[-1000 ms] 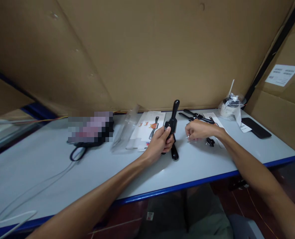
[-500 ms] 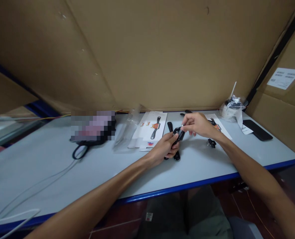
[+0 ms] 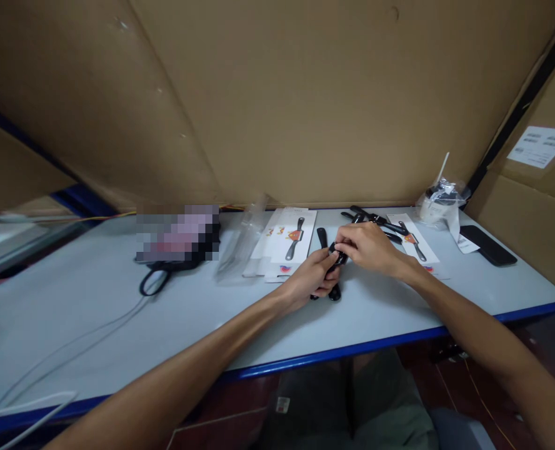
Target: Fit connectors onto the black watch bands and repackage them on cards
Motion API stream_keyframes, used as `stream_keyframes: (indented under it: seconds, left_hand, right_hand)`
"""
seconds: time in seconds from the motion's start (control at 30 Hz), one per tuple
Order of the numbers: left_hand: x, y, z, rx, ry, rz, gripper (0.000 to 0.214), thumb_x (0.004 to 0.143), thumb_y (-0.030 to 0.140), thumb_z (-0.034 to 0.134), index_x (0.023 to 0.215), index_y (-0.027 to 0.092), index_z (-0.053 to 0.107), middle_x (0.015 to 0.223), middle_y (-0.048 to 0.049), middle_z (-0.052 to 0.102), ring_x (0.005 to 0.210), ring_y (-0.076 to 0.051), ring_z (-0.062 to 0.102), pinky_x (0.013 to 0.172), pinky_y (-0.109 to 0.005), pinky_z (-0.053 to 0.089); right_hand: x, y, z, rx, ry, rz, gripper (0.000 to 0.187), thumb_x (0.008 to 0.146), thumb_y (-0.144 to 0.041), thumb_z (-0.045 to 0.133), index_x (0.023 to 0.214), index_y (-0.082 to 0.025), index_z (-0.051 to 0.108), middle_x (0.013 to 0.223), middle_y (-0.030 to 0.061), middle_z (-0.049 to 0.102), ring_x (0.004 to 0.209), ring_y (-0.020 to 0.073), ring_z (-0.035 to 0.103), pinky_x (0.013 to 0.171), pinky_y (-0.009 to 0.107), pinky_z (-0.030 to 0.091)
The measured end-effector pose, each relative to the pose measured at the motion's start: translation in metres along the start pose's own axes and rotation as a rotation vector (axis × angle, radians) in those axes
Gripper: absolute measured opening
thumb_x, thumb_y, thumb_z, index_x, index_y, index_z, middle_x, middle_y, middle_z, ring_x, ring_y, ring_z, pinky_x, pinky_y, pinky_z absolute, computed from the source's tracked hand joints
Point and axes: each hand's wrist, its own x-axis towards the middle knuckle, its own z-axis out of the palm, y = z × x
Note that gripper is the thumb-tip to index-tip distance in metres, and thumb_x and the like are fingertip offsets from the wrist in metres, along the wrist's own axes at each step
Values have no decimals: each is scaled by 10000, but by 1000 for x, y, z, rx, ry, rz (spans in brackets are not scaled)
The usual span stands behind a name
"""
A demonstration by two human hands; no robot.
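Note:
My left hand (image 3: 315,276) is closed around the middle of a black spokeshave (image 3: 337,255). From the right, my right hand (image 3: 365,245) reaches to the same spot, thumb and fingers pinched together at the tool's body. Whatever small piece lies between those fingertips is hidden. A black handle (image 3: 322,237) sticks up behind my left hand, and another handle end (image 3: 334,292) shows below it; I cannot tell whether they belong to the held tool. Further black spokeshaves (image 3: 380,220) lie on the table just behind my right hand.
Printed cards (image 3: 289,240) with spokeshave pictures lie beside a clear plastic bag (image 3: 242,250); another card (image 3: 415,240) is at right. A plastic-wrapped cup (image 3: 439,203) and a black phone (image 3: 488,245) stand near the right end. At left sits a blurred-out item with a black loop (image 3: 153,284).
My right hand has lowered and turned onto the spokeshave; the silvery bit at its fingertips is now covered. A small black part right of the hand is no longer visible.

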Motion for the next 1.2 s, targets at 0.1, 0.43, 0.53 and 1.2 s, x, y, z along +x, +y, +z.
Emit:
stream_keyframes:
  seconds: [0.1, 0.43, 0.53, 1.2]
  left_hand:
    - [1, 0, -1, -26, -13, -13, 293, 958, 419, 582, 843, 234, 387, 591, 95, 353, 391, -38, 231, 342, -126, 131]
    - [-4, 8, 6, -110, -39, -70, 182, 976, 301, 525, 870, 231, 394, 589, 90, 351, 397, -36, 223, 358, -121, 125]
    - [-5, 8, 6, -120, -39, -70, 134, 968, 269, 523, 907, 238, 408, 598, 90, 350, 395, -39, 219, 364, -127, 107]
    - [-5, 10, 3, -135, -62, -124, 66, 986, 172, 396, 949, 226, 399, 616, 78, 366, 398, -42, 242, 352, -120, 139]
  right_hand:
    - [-4, -3, 3, -143, -4, -83, 129, 937, -143, 566, 839, -181, 642, 837, 48, 642, 709, 161, 504, 655, 303, 291]
    - [-2, -2, 4, -129, 11, -104, 150, 897, -97, 557, 795, -172, 638, 811, 41, 605, 770, 169, 503, 705, 297, 326]
    - [-1, -1, 6, -78, 19, -56, 128, 872, -117, 592, 767, -176, 637, 811, 34, 614, 775, 166, 513, 704, 292, 326]
    - [2, 0, 6, 43, -26, 23, 106, 852, -77, 657, 815, -154, 720, 727, 11, 662, 678, 125, 537, 684, 264, 334]
